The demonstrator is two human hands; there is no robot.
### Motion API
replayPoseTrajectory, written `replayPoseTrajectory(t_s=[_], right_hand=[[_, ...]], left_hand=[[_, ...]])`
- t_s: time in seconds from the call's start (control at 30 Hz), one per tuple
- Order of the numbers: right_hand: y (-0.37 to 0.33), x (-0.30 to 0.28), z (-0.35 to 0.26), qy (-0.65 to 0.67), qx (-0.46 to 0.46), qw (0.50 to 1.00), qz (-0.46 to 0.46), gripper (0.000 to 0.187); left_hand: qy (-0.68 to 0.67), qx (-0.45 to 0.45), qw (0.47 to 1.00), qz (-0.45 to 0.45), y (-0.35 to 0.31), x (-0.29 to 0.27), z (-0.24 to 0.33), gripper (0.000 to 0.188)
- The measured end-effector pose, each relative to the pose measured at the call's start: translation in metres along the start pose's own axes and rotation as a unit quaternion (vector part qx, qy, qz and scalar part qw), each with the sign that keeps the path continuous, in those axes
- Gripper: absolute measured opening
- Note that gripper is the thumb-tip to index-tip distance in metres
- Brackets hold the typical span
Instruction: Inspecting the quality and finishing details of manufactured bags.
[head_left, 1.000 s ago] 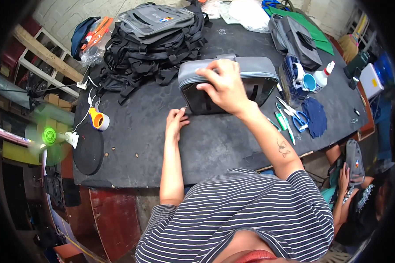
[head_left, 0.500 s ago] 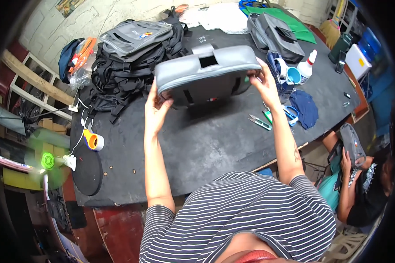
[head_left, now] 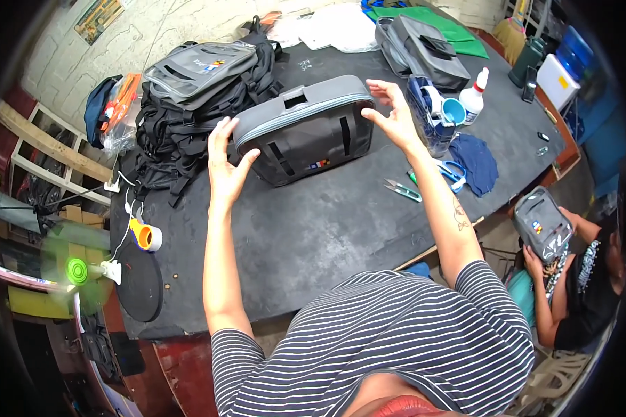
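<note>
A grey zippered bag [head_left: 313,132] stands upright on the black table [head_left: 313,236], with two dark vertical slots and a small coloured patch on its front. At its left end is my left hand [head_left: 228,167], fingers spread and thumb close to the bag's side. My right hand [head_left: 396,121] is at the other end, also open, its thumb by the top right corner. Whether either thumb still touches the bag is hard to make out.
Black straps and grey backpacks [head_left: 202,66] are piled at the back left. To the right are another grey bag [head_left: 431,59], a spray bottle [head_left: 473,101], a teal cup [head_left: 453,111], thread snips [head_left: 403,191] and a dark blue cloth [head_left: 476,163]. A co-worker [head_left: 577,278] holds a grey bag at far right.
The grey bag has gone from being held tilted between both hands to standing on the table. My fingers have spread away from its ends. The co-worker's bag has turned, showing its front.
</note>
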State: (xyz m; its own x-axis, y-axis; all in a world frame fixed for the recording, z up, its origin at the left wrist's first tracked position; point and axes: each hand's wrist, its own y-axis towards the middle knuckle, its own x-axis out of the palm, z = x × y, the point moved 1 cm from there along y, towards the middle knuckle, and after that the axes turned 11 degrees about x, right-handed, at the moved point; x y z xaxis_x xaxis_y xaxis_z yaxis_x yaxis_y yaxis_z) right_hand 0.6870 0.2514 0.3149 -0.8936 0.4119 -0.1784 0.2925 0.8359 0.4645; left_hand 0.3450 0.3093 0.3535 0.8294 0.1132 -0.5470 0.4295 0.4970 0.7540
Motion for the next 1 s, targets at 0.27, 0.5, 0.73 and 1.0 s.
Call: replayPoseTrajectory(t_s=[0.27,0.5,0.73,1.0], right_hand=[[0.0,0.051,-0.064,-0.368,-0.28,0.887,-0.009,0.046],[-0.002,0.056,-0.054,-0.399,-0.253,0.879,0.055,0.03],[0.0,0.067,-0.045,-0.421,-0.281,0.859,0.075,0.016],[-0.005,0.05,-0.047,-0.368,-0.26,0.887,0.105,0.039]], left_hand=[[0.054,0.078,0.987,-0.129,0.036,0.018,0.027,0.04],[0.13,0.116,0.965,-0.196,0.047,0.025,0.039,0.031],[0.158,0.161,0.952,-0.208,0.045,0.036,0.024,0.024],[0.164,0.105,0.975,-0.111,0.03,0.03,0.037,0.059]])
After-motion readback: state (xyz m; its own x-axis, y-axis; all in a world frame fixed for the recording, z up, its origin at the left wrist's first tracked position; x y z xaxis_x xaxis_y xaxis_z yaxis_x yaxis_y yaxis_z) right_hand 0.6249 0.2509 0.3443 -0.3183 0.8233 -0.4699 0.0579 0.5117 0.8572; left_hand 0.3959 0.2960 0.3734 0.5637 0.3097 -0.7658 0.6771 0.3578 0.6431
